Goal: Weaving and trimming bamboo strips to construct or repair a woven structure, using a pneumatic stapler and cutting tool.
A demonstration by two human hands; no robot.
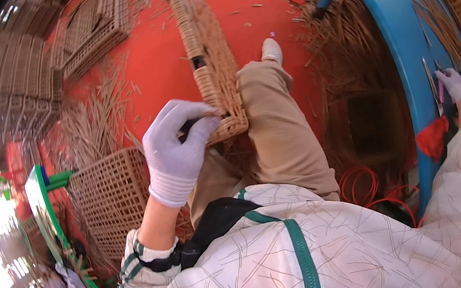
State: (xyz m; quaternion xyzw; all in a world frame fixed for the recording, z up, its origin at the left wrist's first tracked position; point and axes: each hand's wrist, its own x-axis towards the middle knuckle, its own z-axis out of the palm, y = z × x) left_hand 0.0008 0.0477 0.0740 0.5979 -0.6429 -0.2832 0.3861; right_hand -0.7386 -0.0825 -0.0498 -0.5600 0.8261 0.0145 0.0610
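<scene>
A long woven wicker panel (220,62) with a wrapped edge stands in front of me, its near end by my thighs. At that near corner, my left hand (172,145), in a white knitted glove, is closed in a pinch on a short wicker strand (211,113). Far to the right, my right hand (452,85), also gloved, reaches over the blue table (382,6). Its fingers are bent beside a slim pinkish handle (441,92); what lies in them is too small to make out. A thin metal tool (431,81) lies next to it.
Loose wicker strips (94,122) litter the red floor (157,58). A woven basket (111,199) and a green-edged table (61,235) stand left. Stacked wicker pieces (15,77) rise behind. A red cloth (434,139) lies on the blue table; red tubing (361,185) coils beside it.
</scene>
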